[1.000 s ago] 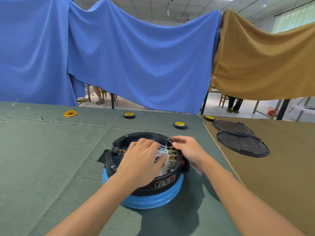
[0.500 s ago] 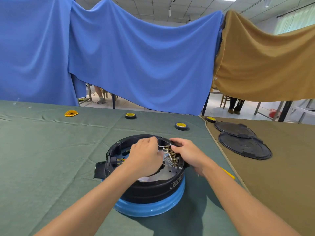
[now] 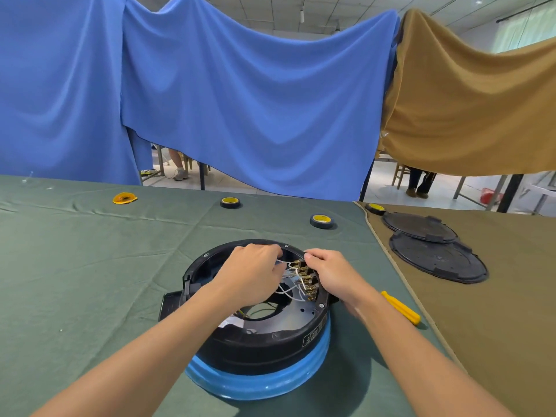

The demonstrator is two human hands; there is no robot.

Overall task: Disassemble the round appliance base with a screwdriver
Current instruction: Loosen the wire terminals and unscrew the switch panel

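Note:
The round appliance base [image 3: 261,344] stands on the green cloth, black on top with a blue ring below, its inside open. A row of brass terminals [image 3: 305,278] with white wires [image 3: 285,288] runs along its far right inner wall. My left hand [image 3: 251,276] reaches in from the left and pinches a white wire near the terminals. My right hand [image 3: 332,273] grips the rim and the terminal block from the right. A yellow-handled screwdriver [image 3: 400,307] lies on the cloth right of the base, partly hidden behind my right forearm.
Two black round covers [image 3: 436,257] lie on the brown cloth to the right. Three tape rolls [image 3: 321,221] and a yellow disc [image 3: 124,198] sit near the far edge. Blue and brown cloths hang behind the table.
Both hands have shifted toward the far right of the base's inside. My left hand went from lying over the middle to pinching a wire by the terminals. The view moved closer.

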